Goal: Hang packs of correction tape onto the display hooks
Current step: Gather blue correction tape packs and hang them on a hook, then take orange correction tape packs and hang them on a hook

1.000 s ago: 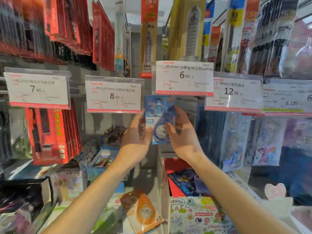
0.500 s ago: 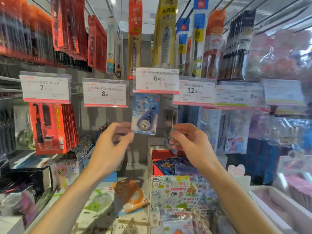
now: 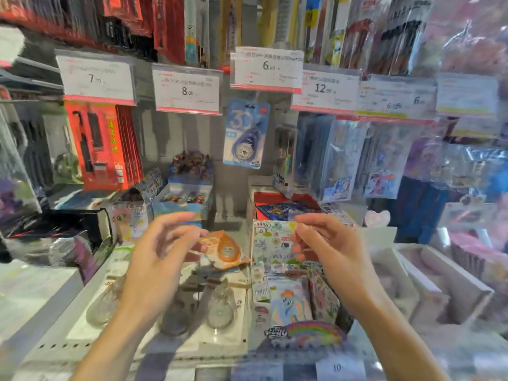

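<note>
Fingers of both hands spread, empty; left hand point(image 3: 154, 259) partly hides blurred orange pack point(image 3: 224, 250).

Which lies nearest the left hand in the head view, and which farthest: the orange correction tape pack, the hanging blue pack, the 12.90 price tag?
1. Orange correction tape pack, beside the left hand.
2. Hanging blue pack, above.
3. 12.90 price tag, upper right.
</note>
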### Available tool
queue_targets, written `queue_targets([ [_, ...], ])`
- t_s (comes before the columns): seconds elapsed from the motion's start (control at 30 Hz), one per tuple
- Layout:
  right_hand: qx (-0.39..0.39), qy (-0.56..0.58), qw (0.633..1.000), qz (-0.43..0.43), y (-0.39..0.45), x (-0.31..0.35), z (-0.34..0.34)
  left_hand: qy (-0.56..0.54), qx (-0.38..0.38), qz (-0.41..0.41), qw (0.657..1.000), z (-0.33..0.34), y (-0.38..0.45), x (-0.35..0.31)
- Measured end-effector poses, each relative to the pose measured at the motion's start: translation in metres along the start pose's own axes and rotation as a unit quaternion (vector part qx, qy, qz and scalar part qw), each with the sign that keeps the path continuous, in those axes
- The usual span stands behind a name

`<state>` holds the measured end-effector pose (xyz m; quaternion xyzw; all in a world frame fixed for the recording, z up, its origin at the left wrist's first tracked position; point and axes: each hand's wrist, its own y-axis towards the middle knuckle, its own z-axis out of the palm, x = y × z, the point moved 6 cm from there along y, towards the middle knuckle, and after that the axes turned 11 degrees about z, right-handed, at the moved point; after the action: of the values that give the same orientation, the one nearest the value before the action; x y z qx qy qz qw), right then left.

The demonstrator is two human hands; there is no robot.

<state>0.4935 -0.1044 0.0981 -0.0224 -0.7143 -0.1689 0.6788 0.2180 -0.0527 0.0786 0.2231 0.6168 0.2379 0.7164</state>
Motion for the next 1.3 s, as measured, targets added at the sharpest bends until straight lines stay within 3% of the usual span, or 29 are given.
queue_targets([
  [0.27, -0.031, -0.032, 0.999, -0.021, -0.014, 0.003, 0.061, -0.008, 0.013, -0.027, 1.000, -0.065, 0.013, 0.019],
  [0.57, -0.086, -0.111, 0.990, -0.020, 0.010, -0.011, 0.159, 0.041, 0.172, -0.035, 0.984, -0.119, 0.091, 0.048],
  [0.8, -0.166, -0.220, 0.959, 0.064, 0.033, -0.081, 0.178, 0.199, 0.343, -0.023, 0.918, -0.086, 0.120, 0.119],
  [0.9, -0.198, -0.264, 0.943, 0.052, 0.043, -0.100, 0.175, 0.248, 0.385, -0.024, 0.889, -0.066, 0.128, 0.150],
  [1.1, -0.210, -0.372, 0.902, 0.068, 0.065, -0.125, 0.171, 0.284, 0.423, -0.074, 0.857, -0.028, 0.133, 0.203],
  [1.3, -0.163, -0.379, 0.900, 0.140, 0.080, -0.142, 0.165, 0.275, 0.418, -0.135, 0.855, -0.017, 0.135, 0.238],
])
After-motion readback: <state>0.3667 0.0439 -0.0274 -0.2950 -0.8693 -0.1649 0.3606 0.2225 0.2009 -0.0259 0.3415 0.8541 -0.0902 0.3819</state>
